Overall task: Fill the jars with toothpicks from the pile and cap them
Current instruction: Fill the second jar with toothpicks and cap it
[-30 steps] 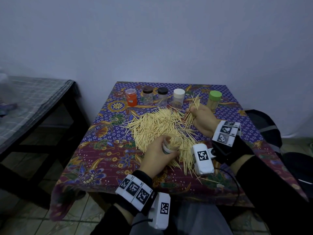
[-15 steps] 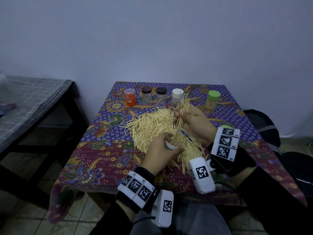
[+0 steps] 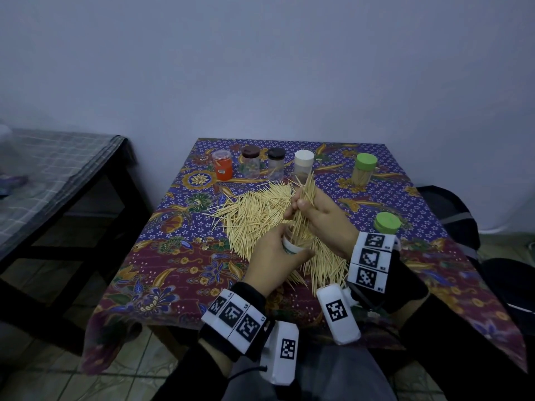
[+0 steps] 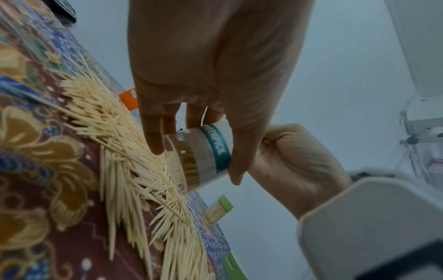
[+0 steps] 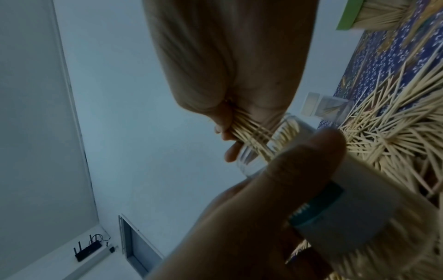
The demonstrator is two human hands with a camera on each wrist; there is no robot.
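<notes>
My left hand (image 3: pixel 279 248) grips a clear open jar (image 3: pixel 293 248) with a teal label (image 4: pixel 217 149), tilted over the near side of the toothpick pile (image 3: pixel 260 215). Just above it, my right hand (image 3: pixel 305 205) pinches a thick bundle of toothpicks (image 3: pixel 304 195). The bundle stands steeply and its lower ends sit inside the jar's mouth (image 5: pixel 271 140). The jar holds toothpicks (image 4: pixel 189 161) at its bottom. The pile spreads across the middle of the patterned tablecloth (image 3: pixel 173 264).
Along the table's far edge stand an orange jar (image 3: pixel 223 167), two dark-capped jars (image 3: pixel 250 163) (image 3: pixel 276 164), a white-capped jar (image 3: pixel 304 166) and a green-capped jar of toothpicks (image 3: pixel 365 172). Another green cap (image 3: pixel 388 222) shows beside my right wrist. A dark side table (image 3: pixel 58 180) stands left.
My right hand carried the bundle from the pile's right side over to the jar and lowered its ends into the mouth. My left hand kept hold of the jar and lifted it slightly.
</notes>
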